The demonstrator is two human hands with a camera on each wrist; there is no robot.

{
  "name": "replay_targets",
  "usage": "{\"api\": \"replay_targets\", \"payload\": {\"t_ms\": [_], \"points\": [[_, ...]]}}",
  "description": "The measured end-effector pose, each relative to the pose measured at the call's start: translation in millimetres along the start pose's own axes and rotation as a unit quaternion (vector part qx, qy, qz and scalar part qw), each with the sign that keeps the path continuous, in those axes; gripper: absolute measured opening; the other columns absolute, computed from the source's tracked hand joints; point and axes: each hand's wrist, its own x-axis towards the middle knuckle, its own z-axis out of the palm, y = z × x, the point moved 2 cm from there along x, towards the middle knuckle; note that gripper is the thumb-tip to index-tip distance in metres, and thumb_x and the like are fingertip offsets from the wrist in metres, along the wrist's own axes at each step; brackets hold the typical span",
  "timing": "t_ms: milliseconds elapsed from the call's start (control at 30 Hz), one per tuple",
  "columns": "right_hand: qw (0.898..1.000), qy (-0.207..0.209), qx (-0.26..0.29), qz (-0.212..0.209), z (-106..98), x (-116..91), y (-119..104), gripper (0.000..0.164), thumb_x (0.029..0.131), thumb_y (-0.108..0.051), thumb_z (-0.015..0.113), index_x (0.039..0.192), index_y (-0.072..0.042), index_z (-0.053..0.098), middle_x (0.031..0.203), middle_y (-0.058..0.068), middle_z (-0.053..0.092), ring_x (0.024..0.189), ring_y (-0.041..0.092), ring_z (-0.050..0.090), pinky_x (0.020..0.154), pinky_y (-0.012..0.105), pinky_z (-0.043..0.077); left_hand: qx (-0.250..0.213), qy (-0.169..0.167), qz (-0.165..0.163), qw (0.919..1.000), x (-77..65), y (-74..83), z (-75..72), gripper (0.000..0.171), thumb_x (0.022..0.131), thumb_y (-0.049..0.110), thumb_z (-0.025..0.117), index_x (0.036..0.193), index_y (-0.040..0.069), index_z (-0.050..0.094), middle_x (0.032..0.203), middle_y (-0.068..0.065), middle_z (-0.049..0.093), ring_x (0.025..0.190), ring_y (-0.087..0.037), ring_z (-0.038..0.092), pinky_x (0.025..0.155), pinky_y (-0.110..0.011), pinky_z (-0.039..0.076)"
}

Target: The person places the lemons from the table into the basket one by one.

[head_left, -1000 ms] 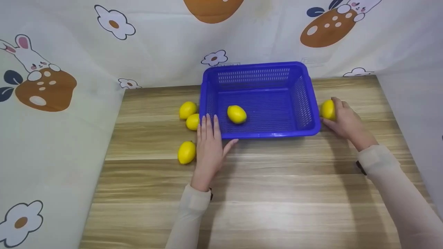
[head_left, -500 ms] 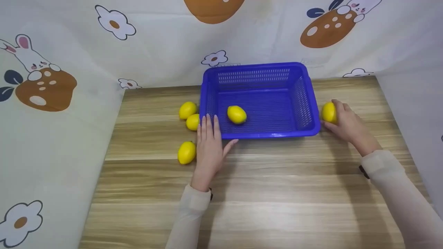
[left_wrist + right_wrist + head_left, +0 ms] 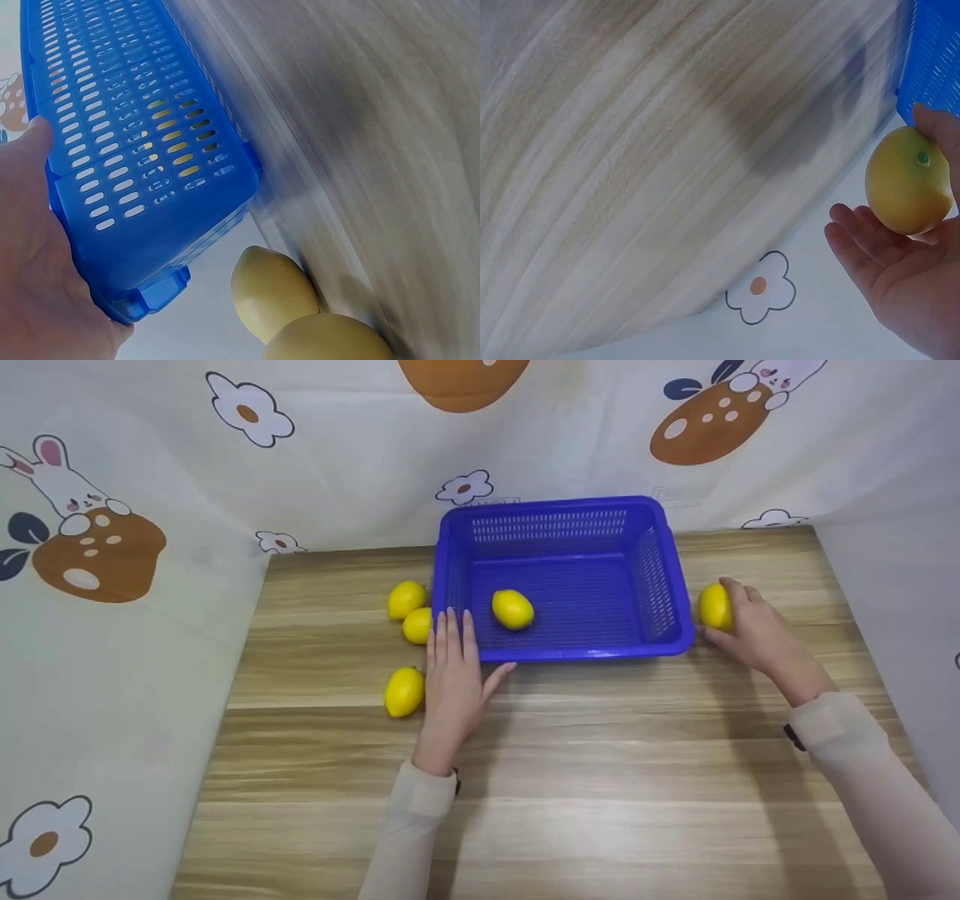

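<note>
A blue slotted plastic basket point(image 3: 585, 652) stands at the back of the table with one lemon point(image 3: 513, 610) inside. My left hand point(image 3: 456, 682) rests with straight fingers on the basket's near left corner; in the left wrist view its thumb and fingertips lie along the rim. Just right of the basket, my right hand point(image 3: 761, 634) holds another lemon point(image 3: 715, 607) between thumb and fingers. In the right wrist view this lemon point(image 3: 907, 180) shows a green stem end, and the fingers extend below it.
Left of the basket are two lemons point(image 3: 406, 600) close together, one partly behind its rim. A further lemon point(image 3: 404, 691) lies beside my left hand. The wood-grain table point(image 3: 600, 780) is walled by a printed cloth point(image 3: 360, 457) at back and sides.
My right hand has drawn slightly back and to the right with its lemon, away from the basket's side. The left hand and the basket stay put.
</note>
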Motion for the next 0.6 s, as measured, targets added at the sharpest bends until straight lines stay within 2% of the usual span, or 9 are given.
{"api": "replay_targets", "payload": {"t_ms": [200,467,600], "points": [[1.0,-0.01,0.003,0.002,-4.7,-4.3,-6.0,0.09,0.1,-0.026,0.072,0.16,0.013,0.018,0.143,0.052,0.036,0.111,0.062,0.053,0.095,0.077,0.048,-0.005,0.001,0.0,1.0,-0.2,-0.5,0.6,0.099,0.102,0.064,0.054,0.165,-0.005,0.021,0.17,-0.033,0.018,0.161,-0.043,0.018,0.133,-0.052,0.012],[1.0,0.009,-0.003,-0.02,-11.5,-8.9,-10.9,0.086,0.098,-0.019,0.073,0.157,0.016,0.022,0.137,0.053,0.041,0.1,0.058,0.056,0.085,0.072,0.051,-0.004,0.007,0.005,1.0,-0.4,-1.1,1.9,0.099,0.102,0.063,0.055,0.165,-0.006,0.022,0.17,-0.034,0.02,0.16,-0.044,0.019,0.133,-0.053,0.013],[1.0,0.009,-0.006,-0.025,-14.9,-11.7,-11.7,0.084,0.098,-0.017,0.073,0.157,0.017,0.022,0.136,0.054,0.041,0.1,0.058,0.056,0.084,0.072,0.051,-0.001,0.003,0.005,1.0,0.3,-0.6,1.8,0.099,0.102,0.063,0.055,0.165,-0.006,0.022,0.17,-0.033,0.019,0.161,-0.043,0.019,0.133,-0.053,0.013]]}}
